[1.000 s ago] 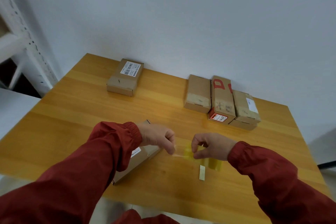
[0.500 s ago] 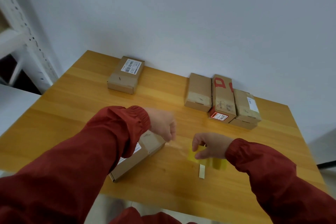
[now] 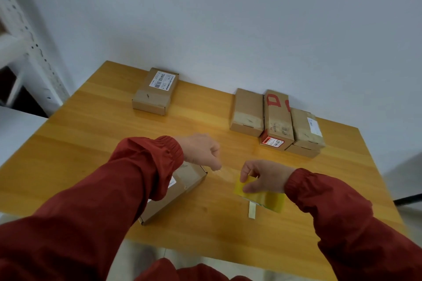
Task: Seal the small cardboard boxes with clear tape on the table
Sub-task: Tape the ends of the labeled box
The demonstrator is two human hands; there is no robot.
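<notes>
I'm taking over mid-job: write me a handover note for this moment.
Right hand: grips the yellow tape dispenser. Left hand: fingers pinched, apparently on clear tape drawn from it. The near box lies under the left sleeve; the strip is not on it yet. A labelled box far left, box cluster far right; seals unclear. To do: tape the near box, check the rest.

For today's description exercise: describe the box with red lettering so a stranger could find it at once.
On the wooden table, look along the far edge by the wall, right side, at the cluster of boxes. The middle box alone has red marks on top and a red label on its near end.
</notes>
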